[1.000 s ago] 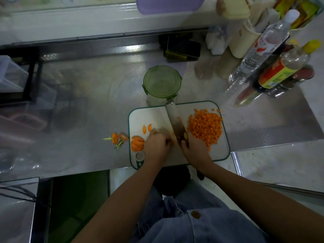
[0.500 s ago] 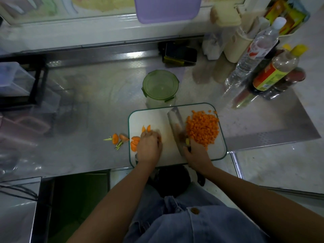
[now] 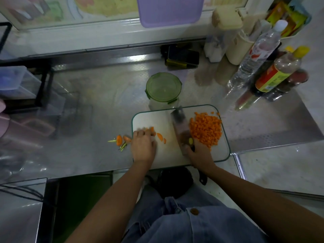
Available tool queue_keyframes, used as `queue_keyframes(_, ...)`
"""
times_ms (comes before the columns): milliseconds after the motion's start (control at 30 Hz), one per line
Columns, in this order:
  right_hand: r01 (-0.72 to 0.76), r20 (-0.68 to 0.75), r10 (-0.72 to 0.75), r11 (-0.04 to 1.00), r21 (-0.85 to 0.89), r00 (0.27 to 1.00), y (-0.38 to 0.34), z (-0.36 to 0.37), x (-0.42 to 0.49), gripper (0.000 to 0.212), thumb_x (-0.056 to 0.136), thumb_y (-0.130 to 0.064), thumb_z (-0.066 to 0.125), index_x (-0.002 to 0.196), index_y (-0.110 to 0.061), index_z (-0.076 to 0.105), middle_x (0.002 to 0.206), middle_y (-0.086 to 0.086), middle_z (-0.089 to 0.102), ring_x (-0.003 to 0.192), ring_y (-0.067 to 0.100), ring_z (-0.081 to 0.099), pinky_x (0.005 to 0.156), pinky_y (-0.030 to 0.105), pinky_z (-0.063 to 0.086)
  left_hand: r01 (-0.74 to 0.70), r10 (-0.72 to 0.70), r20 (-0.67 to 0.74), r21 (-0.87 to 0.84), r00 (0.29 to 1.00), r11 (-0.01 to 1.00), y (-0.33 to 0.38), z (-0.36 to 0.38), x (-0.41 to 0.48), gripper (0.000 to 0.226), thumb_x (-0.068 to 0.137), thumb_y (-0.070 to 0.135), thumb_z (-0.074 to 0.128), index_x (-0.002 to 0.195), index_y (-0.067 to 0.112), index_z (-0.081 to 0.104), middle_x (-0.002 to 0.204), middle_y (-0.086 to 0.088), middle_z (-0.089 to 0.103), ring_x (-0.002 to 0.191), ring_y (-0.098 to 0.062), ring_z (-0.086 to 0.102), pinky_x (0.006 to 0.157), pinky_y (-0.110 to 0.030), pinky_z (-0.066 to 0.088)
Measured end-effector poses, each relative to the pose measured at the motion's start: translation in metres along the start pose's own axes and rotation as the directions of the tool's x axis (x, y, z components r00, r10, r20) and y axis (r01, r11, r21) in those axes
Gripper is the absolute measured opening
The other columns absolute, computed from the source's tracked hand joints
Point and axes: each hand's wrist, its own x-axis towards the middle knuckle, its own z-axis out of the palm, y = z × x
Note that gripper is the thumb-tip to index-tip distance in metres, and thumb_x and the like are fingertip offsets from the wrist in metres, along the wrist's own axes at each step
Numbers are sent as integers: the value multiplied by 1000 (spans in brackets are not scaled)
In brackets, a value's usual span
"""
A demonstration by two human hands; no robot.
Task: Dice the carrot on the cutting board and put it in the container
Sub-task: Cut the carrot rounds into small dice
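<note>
A white cutting board [image 3: 168, 155] with a green rim lies on the steel counter. A heap of diced carrot [image 3: 206, 128] covers its right side. My right hand [image 3: 198, 151] grips the handle of a knife [image 3: 179, 123], whose blade lies flat along the board beside the heap. My left hand [image 3: 143, 144] rests curled over carrot slices at the board's left edge; two slices [image 3: 161, 137] lie loose just right of it. A round container with a green lid [image 3: 163, 88] stands behind the board, lid on.
Carrot ends and green trimmings [image 3: 121, 140] lie on the counter left of the board. Bottles [image 3: 254, 55] and a sauce bottle [image 3: 278, 71] stand at the back right, a dark phone [image 3: 183, 56] at the back. The counter edge runs just below the board.
My left hand moved left to the slices at the board's left edge. The knife slid right and now lies against the diced heap. Two slices now lie loose beside my left hand.
</note>
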Motion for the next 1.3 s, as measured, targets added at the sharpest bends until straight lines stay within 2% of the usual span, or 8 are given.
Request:
queue_keyframes(100,-87,-57,89,995,48,994,1,-5,7,16,92,-15,53,81,-3,51,65,16,56,57,30,57,55,41,46,-14,14,3,-1,1000,1000,-4,-1,3,31,87,23,56,118,14,57,120,-11,53,115,-29,41,90,-37,37)
queue_keyframes(333,-109,69,98,976,190,993,-9,8,12,10,96,-14,49,94,-6,54,60,9,59,52,25,60,53,34,49,-260,260,-8,-48,966,964,-1,-2,20,33,82,16,64,114,20,67,103,-10,54,102,-31,47,83,-40,43)
queue_keyframes(467,-128,63,120,982,136,991,-7,14,13,11,97,-17,48,91,-8,53,59,2,61,54,19,61,56,32,50,-318,317,37,36,948,947,3,1,32,31,87,17,56,116,20,66,105,-9,54,104,-29,44,82,-36,38)
queue_keyframes(700,-108,25,106,991,74,994,-5,18,13,12,97,-19,49,97,-7,52,60,0,64,54,16,62,57,30,51,-343,338,70,72,938,937,1,4,42,14,82,25,64,91,16,67,95,-8,55,98,-29,45,78,-37,39)
queue_keyframes(867,-93,35,90,992,83,995,-5,17,13,7,97,-18,49,101,-13,52,59,-2,64,49,9,60,50,18,48,-394,399,101,-66,912,917,-7,-4,47,12,81,26,67,86,16,69,87,-5,62,96,-25,47,80,-32,37)
queue_keyframes(1000,-86,56,80,990,114,995,-6,14,13,8,97,-16,47,101,-11,52,61,4,65,53,17,64,56,30,53,-457,476,168,-138,863,879,-12,-13,50,13,85,27,66,92,18,71,89,-1,68,97,-22,47,78,-30,37)
queue_keyframes(1133,-98,60,89,983,156,994,-6,9,13,8,96,-13,49,100,-7,54,63,7,64,53,23,63,55,34,53,-420,490,294,-270,821,866,-4,-12,48,12,83,28,70,92,21,72,90,1,70,93,-19,52,80,-31,43)
queue_keyframes(1300,-16,-119,17,1000,15,993,-1,-3,6,13,91,-13,56,101,-5,59,78,12,63,67,26,59,62,38,46,-155,245,206,-372,947,915,25,7,31,7,81,27,71,87,24,71,88,4,70,85,-12,62,72,-28,50)
